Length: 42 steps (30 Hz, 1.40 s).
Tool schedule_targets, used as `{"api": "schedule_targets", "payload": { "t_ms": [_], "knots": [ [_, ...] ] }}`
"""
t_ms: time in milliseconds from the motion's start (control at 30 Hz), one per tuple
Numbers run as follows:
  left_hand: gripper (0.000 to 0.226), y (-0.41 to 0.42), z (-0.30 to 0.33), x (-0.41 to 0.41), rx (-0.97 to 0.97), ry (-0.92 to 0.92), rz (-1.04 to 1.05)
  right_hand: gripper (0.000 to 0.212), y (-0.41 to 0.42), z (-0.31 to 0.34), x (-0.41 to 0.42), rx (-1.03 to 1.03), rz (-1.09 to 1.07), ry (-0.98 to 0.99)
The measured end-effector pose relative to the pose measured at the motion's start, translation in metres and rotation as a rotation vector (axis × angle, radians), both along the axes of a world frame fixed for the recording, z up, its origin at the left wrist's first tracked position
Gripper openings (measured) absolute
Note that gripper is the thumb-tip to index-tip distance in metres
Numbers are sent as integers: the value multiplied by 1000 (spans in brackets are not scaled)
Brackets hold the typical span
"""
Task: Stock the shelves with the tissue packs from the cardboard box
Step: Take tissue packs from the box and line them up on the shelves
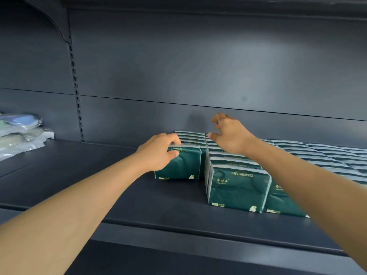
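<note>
A dark grey metal shelf (99, 181) runs across the middle of the frame, with a matching back panel (198, 66) rising behind it and a slotted upright (76, 92) at the left. Two bare forearms reach in from the lower corners. The left hand (158, 150), just left of centre, grasps the front tissue pack (179, 164) of a short row: its fingers curl over the pack's top edge and the thumb presses on the green front face. That pack stands upright on the shelf, with more packs lined up behind it toward the back panel. Just to its right, a longer row of dark green tissue packs (237, 187) comes further forward, the nearest one showing gold lettering upside down. The right hand (231, 134) hovers over the far end of this longer row, at centre-right of the frame, its fingers loosely bent and spread and holding nothing; whether the thumb touches a pack top I cannot tell. More rows of packs (321, 153) fill the shelf to the right edge of the frame, partly hidden by the right forearm. At the far left of the frame lies a heap of clear plastic-wrapped goods (19, 132), blurred.
</note>
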<state>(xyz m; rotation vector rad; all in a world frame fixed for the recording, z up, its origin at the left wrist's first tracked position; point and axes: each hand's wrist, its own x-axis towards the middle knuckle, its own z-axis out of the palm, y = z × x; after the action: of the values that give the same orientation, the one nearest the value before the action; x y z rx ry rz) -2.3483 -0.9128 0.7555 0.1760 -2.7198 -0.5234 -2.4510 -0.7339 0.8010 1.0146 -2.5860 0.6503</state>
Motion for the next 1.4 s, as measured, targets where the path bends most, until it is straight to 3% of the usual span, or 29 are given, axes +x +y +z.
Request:
{"api": "schedule_targets", "payload": {
  "t_ms": [133, 233, 333, 633, 867, 1033, 1233, 1400],
  "knots": [
    [34, 10, -17, -19, 39, 88, 34, 49, 13, -10, -6, -17, -10, -9],
    [55, 12, -34, -20, 76, 69, 57, 51, 19, -18, -10, -19, -18, -27],
    [61, 13, -42, -21, 70, 78, 73, 50, 24, -21, -13, -22, -32, -46],
    [58, 17, -42, -25, 0, 100, 126, 52, 35, -22, -10, -22, -42, -64],
    [67, 20, -24, -17, 4, -5, 141, 52, 52, -14, 8, -55, -84, -49],
    [62, 29, -7, 10, 42, 74, 139, 53, 73, -7, 38, -86, -123, -22],
    [50, 58, 6, 61, 77, 185, 17, 50, 107, -11, 103, -141, -180, 15],
    [45, 99, -8, 109, 124, 154, -159, 49, 142, -37, 168, -135, -250, -19]
  ]
}}
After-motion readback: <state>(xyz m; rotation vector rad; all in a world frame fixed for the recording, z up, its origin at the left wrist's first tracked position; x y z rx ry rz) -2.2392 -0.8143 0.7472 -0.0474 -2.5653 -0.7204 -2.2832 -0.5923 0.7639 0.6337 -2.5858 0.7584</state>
